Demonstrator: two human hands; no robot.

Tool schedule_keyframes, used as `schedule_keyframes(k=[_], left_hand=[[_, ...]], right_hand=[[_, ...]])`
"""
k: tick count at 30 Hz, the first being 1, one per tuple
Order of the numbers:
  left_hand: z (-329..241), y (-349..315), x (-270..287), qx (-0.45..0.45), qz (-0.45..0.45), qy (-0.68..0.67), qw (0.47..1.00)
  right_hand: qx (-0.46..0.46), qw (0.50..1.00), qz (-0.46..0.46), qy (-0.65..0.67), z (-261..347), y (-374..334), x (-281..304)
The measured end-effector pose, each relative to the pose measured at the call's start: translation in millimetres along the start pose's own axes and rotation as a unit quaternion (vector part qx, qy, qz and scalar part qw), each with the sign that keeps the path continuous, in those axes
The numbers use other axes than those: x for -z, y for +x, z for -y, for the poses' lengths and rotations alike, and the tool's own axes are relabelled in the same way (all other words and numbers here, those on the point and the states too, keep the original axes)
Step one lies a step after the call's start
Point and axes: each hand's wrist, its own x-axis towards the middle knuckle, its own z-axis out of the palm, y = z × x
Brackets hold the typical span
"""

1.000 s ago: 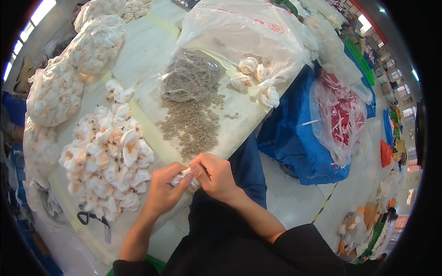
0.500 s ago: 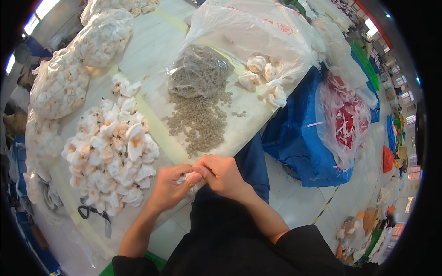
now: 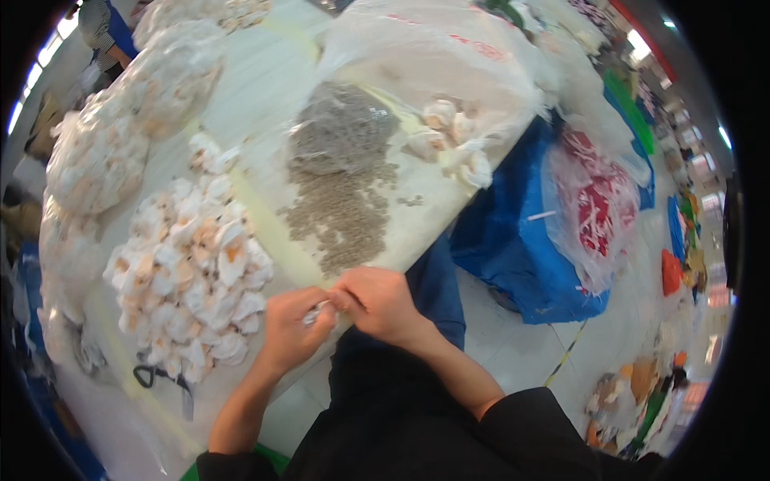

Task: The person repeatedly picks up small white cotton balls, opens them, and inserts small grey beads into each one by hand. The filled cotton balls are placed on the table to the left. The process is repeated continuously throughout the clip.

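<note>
My left hand (image 3: 295,329) is closed around a small white plush piece (image 3: 314,315), mostly hidden by the fingers. My right hand (image 3: 380,306) meets it at the fingertips in a pinch; what lies between those fingers is hidden. Both hands are at the table's near edge, in front of my lap. Just beyond them spreads a heap of small grey-beige ring-like parts (image 3: 341,224), spilling from a clear plastic bag (image 3: 341,128). To the left of my hands is a large pile of white and peach plush pieces (image 3: 188,280).
A black-handled tool (image 3: 147,375) lies by the pile. Clear bags of plush pieces (image 3: 96,164) line the table's left side. A few pieces (image 3: 439,114) rest by a large plastic bag (image 3: 433,40). At right stands a blue bag (image 3: 513,248). Another person (image 3: 98,36) is at far left.
The view has shifted slightly and is blurred. My hands stay together at the same spot with a slight change in finger position. A person has come into view at the far left.
</note>
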Motion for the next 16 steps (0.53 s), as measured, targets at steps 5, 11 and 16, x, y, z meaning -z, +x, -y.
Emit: schedule_keyframes(k=[5,11,16], left_hand=[[5.1,-3.1,-3.4,-0.010,-0.073,0.043,0.996],[-1.5,-4.0,-37.3,0.089,-0.213,-0.101,0.968],[103.7,-18.2,2.4,-0.017,0.011,0.136,0.991]], right_hand=[[-0.043,0.989,-0.106,-0.091,-14.0,15.5,0.6],[-0.062,0.965,-0.116,-0.226,-41.0,28.5,-9.8],[-0.028,0.947,-0.142,-0.288,-61.2,29.9,-34.5]])
